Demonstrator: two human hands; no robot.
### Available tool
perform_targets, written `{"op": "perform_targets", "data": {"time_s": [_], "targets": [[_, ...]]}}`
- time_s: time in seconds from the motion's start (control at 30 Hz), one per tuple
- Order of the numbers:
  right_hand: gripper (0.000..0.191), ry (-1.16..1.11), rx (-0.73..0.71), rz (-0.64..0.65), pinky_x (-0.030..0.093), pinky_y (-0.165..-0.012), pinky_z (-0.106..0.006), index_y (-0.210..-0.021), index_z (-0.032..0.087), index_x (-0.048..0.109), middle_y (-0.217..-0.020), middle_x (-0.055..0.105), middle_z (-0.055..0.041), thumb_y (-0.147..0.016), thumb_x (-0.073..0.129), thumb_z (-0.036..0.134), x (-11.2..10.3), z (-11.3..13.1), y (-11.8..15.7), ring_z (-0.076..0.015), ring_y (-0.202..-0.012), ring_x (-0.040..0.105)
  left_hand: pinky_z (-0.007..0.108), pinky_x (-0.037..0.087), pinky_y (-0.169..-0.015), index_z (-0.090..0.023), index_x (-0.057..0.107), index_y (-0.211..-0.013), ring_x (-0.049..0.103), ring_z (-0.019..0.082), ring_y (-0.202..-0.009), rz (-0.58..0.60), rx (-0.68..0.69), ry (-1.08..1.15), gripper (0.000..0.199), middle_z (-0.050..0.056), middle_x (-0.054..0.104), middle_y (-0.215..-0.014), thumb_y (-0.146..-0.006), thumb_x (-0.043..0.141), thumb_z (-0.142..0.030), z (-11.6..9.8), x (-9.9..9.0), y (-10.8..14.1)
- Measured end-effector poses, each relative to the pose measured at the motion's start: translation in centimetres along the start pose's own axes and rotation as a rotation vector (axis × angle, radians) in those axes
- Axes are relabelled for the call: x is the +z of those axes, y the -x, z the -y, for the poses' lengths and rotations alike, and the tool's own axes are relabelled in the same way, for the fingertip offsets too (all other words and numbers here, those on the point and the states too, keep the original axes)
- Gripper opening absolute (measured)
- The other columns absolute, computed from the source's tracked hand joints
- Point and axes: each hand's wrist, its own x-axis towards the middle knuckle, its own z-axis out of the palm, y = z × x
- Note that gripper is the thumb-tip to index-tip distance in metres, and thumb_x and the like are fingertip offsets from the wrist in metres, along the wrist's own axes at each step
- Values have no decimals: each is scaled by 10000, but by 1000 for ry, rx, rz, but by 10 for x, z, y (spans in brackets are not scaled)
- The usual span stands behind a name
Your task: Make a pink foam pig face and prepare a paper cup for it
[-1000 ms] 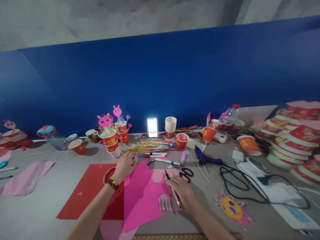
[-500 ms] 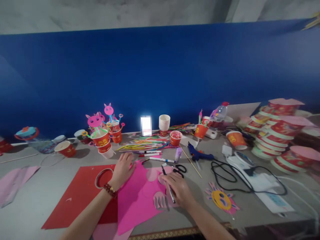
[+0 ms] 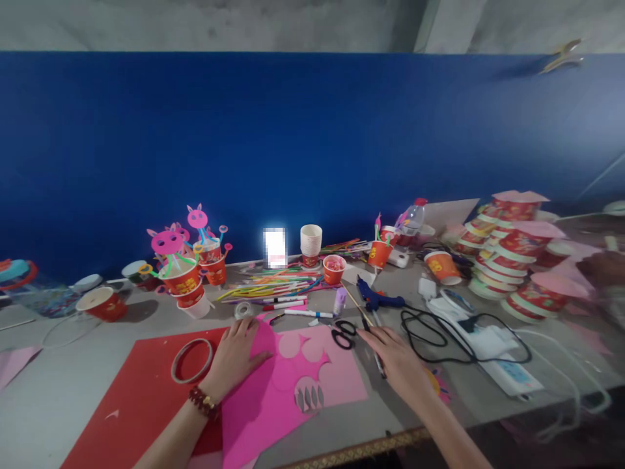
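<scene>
My left hand (image 3: 234, 355) lies flat, fingers apart, on a hot pink sheet (image 3: 258, 404). Round notches are cut from that sheet's upper right side, and a piece with several leaf-shaped slots (image 3: 309, 396) lies over its right edge. Beneath it a lighter pink sheet (image 3: 344, 378) shows. My right hand (image 3: 400, 365) is closed around a black and silver pen (image 3: 379, 366), just above the table and right of the pink sheets. Black-handled scissors (image 3: 344, 334) lie left of that hand. A red sheet (image 3: 131, 391) bearing a ring (image 3: 174, 368) is left of my left hand.
Markers (image 3: 307, 313), pipe cleaners (image 3: 273, 284) and decorated cups (image 3: 180, 280) stand or lie toward the back. A blue glue gun (image 3: 375, 296), its cable and a power strip (image 3: 508, 371) lie right, beside stacked cups (image 3: 508, 260). A blurred hand (image 3: 603, 267) shows far right.
My right hand has moved right with the pen, off the pink paper, uncovering the notches and lighter sheet. My left hand stays on the paper. The view has turned slightly right.
</scene>
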Motion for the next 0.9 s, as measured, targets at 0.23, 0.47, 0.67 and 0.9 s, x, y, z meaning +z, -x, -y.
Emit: {"op": "perform_targets", "data": {"time_s": [0.23,0.47,0.67,0.9], "targets": [[456,-54,107,-134,513,-916,-442,-1276,207,617,-1139,687,-126,-892,402,90,-10,21,-26,-291,-1049,632,468,455,-959,-171,525,-1194,557,327,-1139,-168,-20,174,536,146,604,-1191,-778,708,-455,9,13,-1],[315,-474,114,-38,552,-843,-388,-1210,207,611,-1137,699,-126,-922,542,314,17,87,-20,-269,-980,678,340,519,-820,-221,529,-1020,641,213,-890,-358,-35,483,167,46,645,-945,-917,532,-353,21,2,-2],[444,-1090,341,38,568,-590,-294,-1215,207,579,-848,722,-40,-870,621,482,33,112,-31,-180,-618,676,339,526,-821,-208,541,-1008,643,207,-883,-485,-76,575,179,52,645,-936,-910,551,-359,14,-9,2],[217,-1344,293,-216,539,-540,-258,-985,200,666,-668,660,0,-892,642,395,2,123,-40,-148,-567,636,415,501,-963,-214,519,-1233,592,266,-1141,-625,-142,755,406,122,622,-1212,-874,581,-394,13,-30,4]]}}
